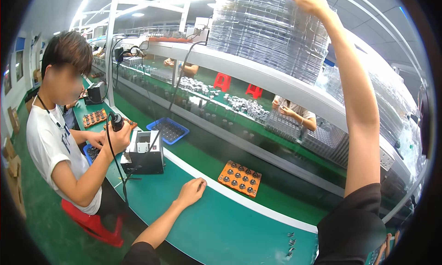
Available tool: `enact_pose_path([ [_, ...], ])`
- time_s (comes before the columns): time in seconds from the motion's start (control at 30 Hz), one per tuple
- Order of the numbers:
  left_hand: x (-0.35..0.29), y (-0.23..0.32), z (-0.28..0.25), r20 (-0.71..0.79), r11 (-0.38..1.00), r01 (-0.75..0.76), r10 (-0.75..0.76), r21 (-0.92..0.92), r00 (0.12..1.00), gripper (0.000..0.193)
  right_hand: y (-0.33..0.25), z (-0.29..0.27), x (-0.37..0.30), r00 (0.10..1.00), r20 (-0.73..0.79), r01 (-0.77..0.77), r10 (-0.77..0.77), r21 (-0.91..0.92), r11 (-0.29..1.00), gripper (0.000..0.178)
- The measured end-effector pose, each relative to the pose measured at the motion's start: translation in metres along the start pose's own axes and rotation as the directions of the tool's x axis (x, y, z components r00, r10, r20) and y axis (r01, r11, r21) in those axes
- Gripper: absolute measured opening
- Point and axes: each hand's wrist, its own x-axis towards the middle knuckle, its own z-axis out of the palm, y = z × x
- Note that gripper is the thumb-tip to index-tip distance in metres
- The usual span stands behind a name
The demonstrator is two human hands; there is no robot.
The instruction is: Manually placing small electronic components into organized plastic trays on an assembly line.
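My right hand (311, 1) is raised high against a tall stack of clear plastic trays (271, 39) on the upper shelf. Its fingers are stretched out and apart, touching the upper part of the stack, whose top runs out of view. Low on the green bench (221, 221), near its white edge strip, rests my left hand (192, 192). Those fingers are curled closed around a small dark piece that is mostly hidden. Beyond that strip, an orange tray (240, 178) holding several round metal parts lies on the green belt.
Small metal pieces (290, 244) lie on the bench at right. A black box-shaped device (143, 156) stands left of my left hand. Beside it a co-worker (69, 140) holds a dark corded power screwdriver (117, 123). A blue basket (168, 130) sits farther back. The shelf rail (276, 87) crosses ahead.
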Motion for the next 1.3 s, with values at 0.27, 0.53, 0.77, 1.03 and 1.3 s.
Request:
enact_pose_path([
  [0.27, -0.003, 0.0, -0.004, -0.01, 1.0, -0.018, 0.019, 0.023, 1.0, 0.013, 0.023, -0.003, 0.004, 0.973, -0.207, 0.112, -0.1, 0.049, 0.992, 0.041],
  [0.53, 0.0, -0.007, 0.002, -0.007, 0.998, 0.053, -0.053, 0.043, 0.999, 0.014, 0.0, -0.006, -0.002, 0.992, -0.122, 0.042, -0.029, 0.109, 0.993, 0.042],
  [0.77, -0.002, -0.014, 0.004, -0.007, 0.997, 0.067, -0.067, 0.044, 0.998, 0.016, 0.015, 0.016, 0.014, 0.831, -0.376, 0.541, -0.41, 0.37, 0.755, 0.044],
  [1.03, 0.004, -0.009, 0.003, 0.011, 0.999, 0.009, -0.01, 0.039, 1.0, 0.015, 0.092, 0.068, 0.082, 0.775, -0.389, 0.621, -0.498, 0.325, 0.713, 0.048],
  [1.3, -0.003, -0.004, 0.001, 0.005, 0.998, -0.004, 0.003, 0.066, 1.0, 0.013, -0.001, -0.006, 0.0, 0.999, -0.01, 0.05, -0.051, -0.041, 0.998, 0.047],
])
